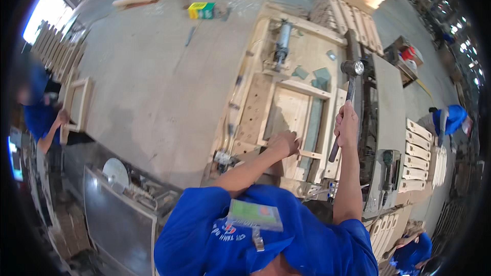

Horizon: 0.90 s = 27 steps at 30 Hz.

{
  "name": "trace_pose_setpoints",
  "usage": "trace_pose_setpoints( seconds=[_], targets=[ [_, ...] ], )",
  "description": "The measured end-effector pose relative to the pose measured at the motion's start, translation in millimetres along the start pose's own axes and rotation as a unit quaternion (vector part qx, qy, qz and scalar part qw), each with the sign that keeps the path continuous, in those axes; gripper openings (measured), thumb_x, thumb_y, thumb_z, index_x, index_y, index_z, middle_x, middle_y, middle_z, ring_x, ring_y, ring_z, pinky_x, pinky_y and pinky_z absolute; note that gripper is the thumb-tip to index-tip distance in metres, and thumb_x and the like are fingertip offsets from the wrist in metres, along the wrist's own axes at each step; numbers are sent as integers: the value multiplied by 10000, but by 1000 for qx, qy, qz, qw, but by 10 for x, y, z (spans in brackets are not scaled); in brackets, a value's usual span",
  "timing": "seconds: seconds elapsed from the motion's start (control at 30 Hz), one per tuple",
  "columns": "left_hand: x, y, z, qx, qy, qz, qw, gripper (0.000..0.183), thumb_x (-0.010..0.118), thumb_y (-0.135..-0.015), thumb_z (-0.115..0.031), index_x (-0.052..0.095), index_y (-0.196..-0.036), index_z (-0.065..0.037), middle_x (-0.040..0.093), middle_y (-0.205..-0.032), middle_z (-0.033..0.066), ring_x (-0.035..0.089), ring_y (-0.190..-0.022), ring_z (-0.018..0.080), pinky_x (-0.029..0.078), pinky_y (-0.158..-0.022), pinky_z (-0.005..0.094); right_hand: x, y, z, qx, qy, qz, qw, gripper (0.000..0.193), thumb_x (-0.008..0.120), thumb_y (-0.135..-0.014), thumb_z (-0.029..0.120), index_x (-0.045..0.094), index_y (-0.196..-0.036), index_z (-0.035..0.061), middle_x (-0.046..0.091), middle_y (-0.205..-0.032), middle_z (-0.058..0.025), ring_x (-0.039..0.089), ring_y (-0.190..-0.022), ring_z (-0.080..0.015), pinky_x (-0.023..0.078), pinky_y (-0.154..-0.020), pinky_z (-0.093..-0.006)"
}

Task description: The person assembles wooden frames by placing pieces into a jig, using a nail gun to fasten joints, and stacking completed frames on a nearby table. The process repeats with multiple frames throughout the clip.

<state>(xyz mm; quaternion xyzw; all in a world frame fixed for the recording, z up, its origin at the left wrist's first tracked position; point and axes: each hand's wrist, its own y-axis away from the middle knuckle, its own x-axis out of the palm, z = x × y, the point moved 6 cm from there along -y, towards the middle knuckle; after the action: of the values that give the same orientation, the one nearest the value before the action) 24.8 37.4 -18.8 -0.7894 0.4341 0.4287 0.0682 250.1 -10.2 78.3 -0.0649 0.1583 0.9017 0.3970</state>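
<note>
My right hand (346,127) is wrapped round the dark handle of a hammer (350,88), whose round metal head points away from me, raised beside the workbench. My left hand (285,144) is closed with curled fingers at the near rail of a pale wooden frame (310,154). Part of that rail is hidden beneath it. The frame lies in a wooden jig (251,110) with a row of holes in its left block. Beyond the frame, a metal air cylinder (283,42) is mounted in the jig. Several greenish flat scraps (321,76) lie near it.
Slatted wooden parts (358,23) are stacked beyond the jig, and more (417,148) lie at right. A power screwdriver (388,168) rests on the right-hand bench. A yellow-green box (201,10) stands on the floor. At left, a co-worker (41,117) holds a wooden frame; others work at right.
</note>
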Motion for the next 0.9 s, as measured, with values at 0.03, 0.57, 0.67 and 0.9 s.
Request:
trace_pose_setpoints(
  seconds=[0.03,0.57,0.67,0.9],
  targets=[
    [-27,-50,-45,29,-4,-13,999,404,603,-1041,-427,789,-1019,-69,757,-1050,238,725,-1000,447,573,-880,571,-185,26,64,-20,10,-23,999,527,521,-1123,487,614,-896,21,606,-731,-98,587,-633,-262,472,-602,-461],
    [366,-183,-504,123,-4,87,989,510,572,-1059,-451,788,-949,-3,717,-992,230,665,-1038,409,500,-1000,501,-968,188,-537,-119,552,-213,798,351,721,-967,321,693,-1215,74,724,-1162,-249,672,-1143,-440,526,-988,-566],
    [279,-116,-380,113,-4,72,991,478,605,-1043,-435,782,-931,-6,717,-966,211,665,-1014,394,503,-979,501,-1634,515,-328,-174,492,-216,826,438,746,-927,275,665,-1297,57,689,-1241,-231,639,-1189,-430,517,-1011,-553],
    [99,18,-441,154,114,-97,977,270,714,-983,-312,770,-927,-54,717,-967,152,659,-972,361,514,-904,485,-3484,1221,-945,24,654,-294,697,702,697,-888,106,451,-1539,14,671,-1274,-270,647,-1170,-478,520,-986,-593]
  ],
)
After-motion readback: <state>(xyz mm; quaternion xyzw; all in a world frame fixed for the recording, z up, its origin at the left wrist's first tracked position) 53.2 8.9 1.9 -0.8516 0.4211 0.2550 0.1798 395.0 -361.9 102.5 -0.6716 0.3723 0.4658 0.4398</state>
